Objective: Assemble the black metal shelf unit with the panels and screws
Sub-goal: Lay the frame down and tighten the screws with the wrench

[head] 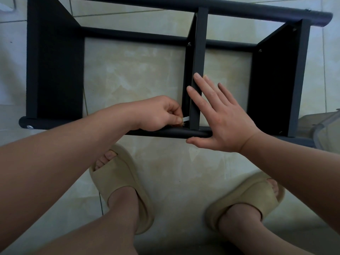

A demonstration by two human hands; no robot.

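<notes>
The black metal shelf unit point(55, 70) lies on its side on the tiled floor, with three panels set between round tubes. My left hand point(160, 115) pinches a small silver wrench point(185, 118) at a screw point(183, 123) where the middle panel point(199, 61) meets the near tube point(176, 133). My right hand point(220, 116) lies flat with straight fingers against the middle panel, its thumb under the near tube. More screws show at the middle panel's far end point(189, 44) and on the right panel point(260, 50).
My two feet in beige slippers point(119, 181) point(246, 197) stand on the floor just in front of the frame. A clear plastic container point(320, 129) sits at the right edge behind the right panel. Bare floor tiles show through the frame's openings.
</notes>
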